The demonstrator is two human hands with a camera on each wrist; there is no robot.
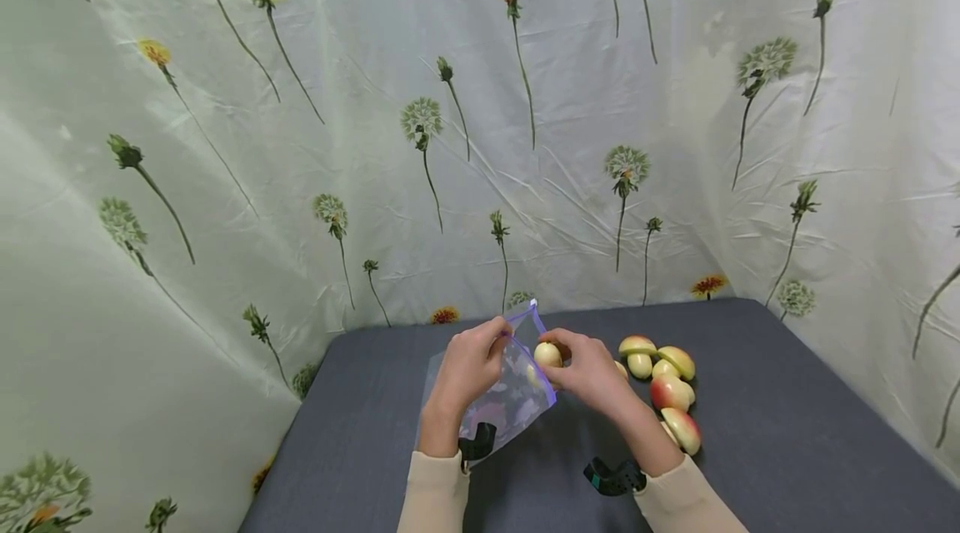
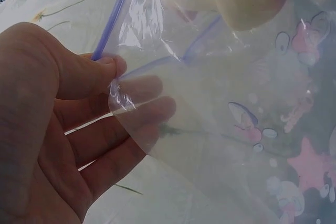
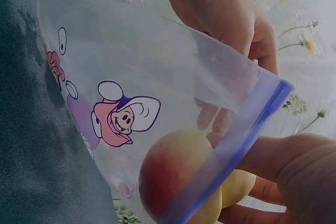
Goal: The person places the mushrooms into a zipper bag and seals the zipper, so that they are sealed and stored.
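Left forearm (image 1: 437, 487) and right forearm (image 1: 686, 495) reach forward, converging, from the lower edge of the head view. Left grip (image 1: 472, 362): thumb (image 2: 79, 74) pinched against index finger (image 2: 122, 65); remaining three fingers (image 2: 105, 142) extended, slightly bent, parted. Right grip (image 1: 590, 365): thumb and fingers curled opposite one another, holding. The two grips sit near each other, yet apart.
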